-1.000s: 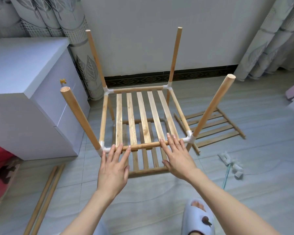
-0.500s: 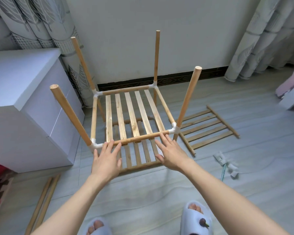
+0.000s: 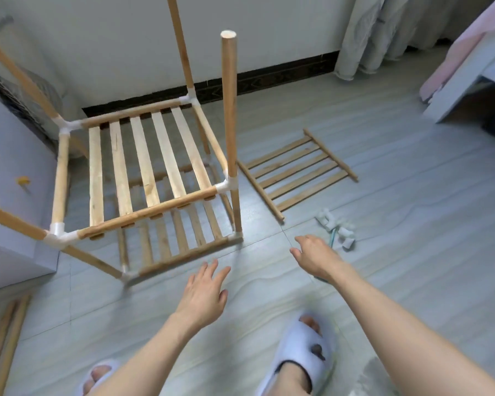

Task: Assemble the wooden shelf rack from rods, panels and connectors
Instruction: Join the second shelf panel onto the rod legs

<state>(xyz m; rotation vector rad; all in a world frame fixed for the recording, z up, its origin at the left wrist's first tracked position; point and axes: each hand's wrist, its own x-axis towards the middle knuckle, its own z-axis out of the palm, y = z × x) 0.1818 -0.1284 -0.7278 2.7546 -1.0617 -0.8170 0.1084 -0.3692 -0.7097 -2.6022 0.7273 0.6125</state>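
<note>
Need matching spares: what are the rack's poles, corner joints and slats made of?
Poles: bare, unpainted light wood, grain showing. Corner joints: probably plastic, smooth, glossy white. Slats: pale raw wood with knots and streaks, seemingly unvarnished.

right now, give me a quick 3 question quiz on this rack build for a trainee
1. True or false: the left hand grips the rack's front rail.
2. The loose slatted panel lies on the floor on which side of the rack? A) left B) right
3. What lies on the floor just beyond the right hand?

Key: 1. False, both hands are open and touch nothing. 2. B. 3. The white connectors.
</note>
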